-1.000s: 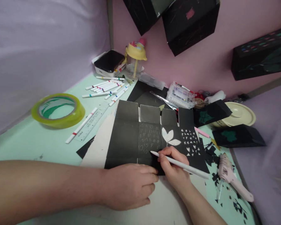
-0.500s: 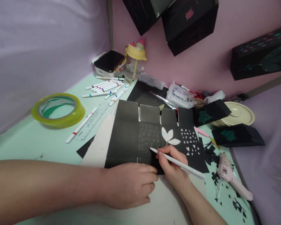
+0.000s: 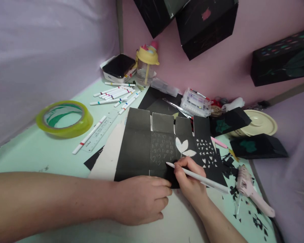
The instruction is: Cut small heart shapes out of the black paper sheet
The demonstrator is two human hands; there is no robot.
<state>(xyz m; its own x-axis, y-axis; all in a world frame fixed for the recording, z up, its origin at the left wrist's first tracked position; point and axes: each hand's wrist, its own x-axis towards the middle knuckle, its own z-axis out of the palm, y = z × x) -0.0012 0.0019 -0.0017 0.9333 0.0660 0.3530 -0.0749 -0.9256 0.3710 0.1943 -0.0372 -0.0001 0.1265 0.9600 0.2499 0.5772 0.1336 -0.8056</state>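
A black card [image 3: 134, 145] with tabs along its far edge lies on a white sheet [image 3: 108, 145]. Rows of small light outlines cover one panel; cut-out leaf shapes, stars and hearts show in the panels to the right. My left hand [image 3: 143, 199] rests flat on the card's near edge, holding nothing, fingers slightly bent. Pinched in my right hand [image 3: 191, 177] is a white pen [image 3: 205, 179], its tip at the card just below the small outlines.
At the left are yellow-green tape [image 3: 64, 118], a ruler [image 3: 100, 133] and several white markers [image 3: 116, 92]. A cup [image 3: 146, 64] stands behind. Black scraps and a glue gun [image 3: 253, 192] lie right. Black boxes [image 3: 207, 30] hang above.
My right hand and the pen have moved slightly right and down over the card. My left hand has stayed in place on it.
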